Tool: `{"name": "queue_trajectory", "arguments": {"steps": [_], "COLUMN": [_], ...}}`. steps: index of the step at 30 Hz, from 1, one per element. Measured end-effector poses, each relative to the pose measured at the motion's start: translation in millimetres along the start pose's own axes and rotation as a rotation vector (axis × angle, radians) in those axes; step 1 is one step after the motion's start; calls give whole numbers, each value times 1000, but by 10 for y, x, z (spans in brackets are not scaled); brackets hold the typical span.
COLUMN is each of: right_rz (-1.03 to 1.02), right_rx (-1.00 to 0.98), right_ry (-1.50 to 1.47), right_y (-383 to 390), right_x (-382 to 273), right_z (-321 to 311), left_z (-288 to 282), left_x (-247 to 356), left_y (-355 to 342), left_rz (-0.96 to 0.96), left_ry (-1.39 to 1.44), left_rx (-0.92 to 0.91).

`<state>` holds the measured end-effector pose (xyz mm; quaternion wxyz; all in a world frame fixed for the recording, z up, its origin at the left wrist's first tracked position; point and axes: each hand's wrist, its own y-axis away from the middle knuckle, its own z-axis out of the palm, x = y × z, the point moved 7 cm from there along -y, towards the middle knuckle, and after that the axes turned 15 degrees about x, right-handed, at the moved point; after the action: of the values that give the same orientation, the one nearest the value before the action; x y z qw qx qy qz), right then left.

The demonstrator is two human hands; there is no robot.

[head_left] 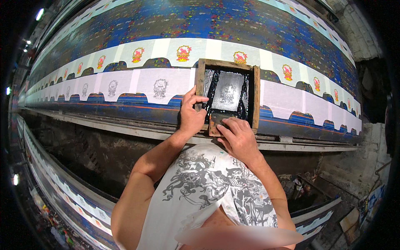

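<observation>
1. My left hand (192, 114) is at the left side of a square, open-topped wooden frame (256, 100), its thumb and index finger spread apart and pointing inward across that wall; I cannot tell how firmly it presses.
2. My right hand (239, 135) is closed around a flat, brown, wooden squeegee-like block (214, 129), with fingers over its upper face, at the frame's near end.
3. Inside the frame lies a shiny grey rectangular screen panel (227, 89) bearing a dark emblem, with glossy black ink (214, 85) along its sides and near edge.
4. The frame sits on a long, blue, colour-speckled table (125, 25), near the edge closest to me, across a pale pinkish-white cloth strip (143, 85).
5. To the frame's left, that strip carries grey outlined emblems in a row.
6. Just beyond it runs a white cloth strip (160, 48) printed with red and yellow emblems, which the frame's far end overlaps.
7. My white sleeveless top (166, 204) with grey figures shows below my hands.
</observation>
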<state>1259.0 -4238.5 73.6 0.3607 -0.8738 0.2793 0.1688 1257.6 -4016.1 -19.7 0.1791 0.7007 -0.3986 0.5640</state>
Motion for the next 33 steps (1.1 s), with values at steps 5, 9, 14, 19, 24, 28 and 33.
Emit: {"name": "queue_trajectory", "arguments": {"steps": [5,9,14,19,24,28,33], "right_rz": [-32,7,81,122,94,51,59], "right_rx": [-149,-360,-446,-164,-157,-139,-124], "right_ry": [66,-47,-6,42,150,191,181], "right_y": [-264,-571,-1071,-1433,-1175,-850,-504], "right_x": [38,391,918,1232,1104,830,477], "right_z": [52,-62,81,180,265,285,248], "left_z": [17,13,19,-17,-24,-17,-20], "left_x": [-2,-29,-203,-178,-153,-188,-226], "left_y": [16,3,-61,-92,-120,-120,-100], "left_rz": [-29,-10,-108,-93,-84,-60,-33], "left_ry": [-55,-58,15,61,31,66,57], "left_rx": [-18,-14,-28,-71,-78,-46,-48]}}
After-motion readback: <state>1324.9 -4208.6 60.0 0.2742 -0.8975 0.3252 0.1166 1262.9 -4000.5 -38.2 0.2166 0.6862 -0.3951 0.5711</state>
